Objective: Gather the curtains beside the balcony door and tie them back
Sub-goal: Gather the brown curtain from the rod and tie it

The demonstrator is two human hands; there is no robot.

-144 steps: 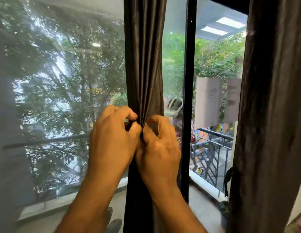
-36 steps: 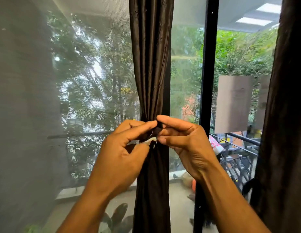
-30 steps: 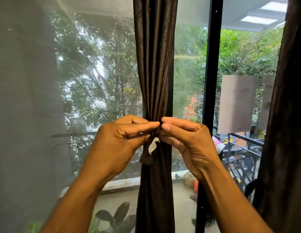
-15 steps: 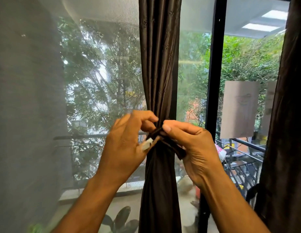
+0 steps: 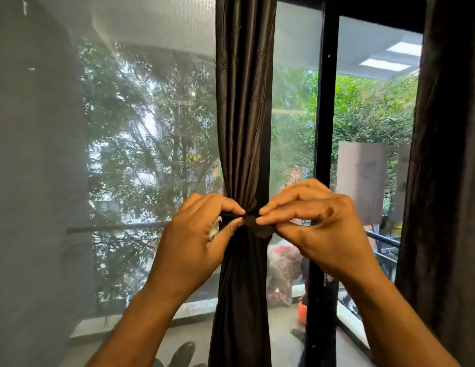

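**A:** ok head cam, only view there is. The brown curtain (image 5: 244, 115) hangs dead centre, bunched into a narrow column and cinched at about mid height. A dark tie (image 5: 257, 226) of the same colour wraps it right at the pinch point, with a knot or fold bulging on the front.

**B:** and the hands?

**A:** The left hand (image 5: 194, 245) is on the left side of the cinch, thumb and forefinger pressed together on the tie's left end. A bit of white tag (image 5: 214, 228) pokes out inside that palm. The right hand (image 5: 316, 229) mirrors it from the right side, thumb and first two fingers (image 5: 273, 207) nipped on the tie's other end, just beside the knot. Its other fingers are curled loosely. So both hands are clamped on the tie, fingertips nearly meeting across the front of the curtain.

**B:** what's around it?

**A:** A black door frame (image 5: 324, 128) stands just right of the curtain, partly behind the right hand. A second curtain (image 5: 448, 181) hangs at the far right edge, well apart from the first. Left of the centre curtain is a mesh screen (image 5: 125, 128) with trees (image 5: 141, 160) blurry behind it. Through the glass on the right there's a railing (image 5: 382, 239) and hanging sheets (image 5: 359, 181).
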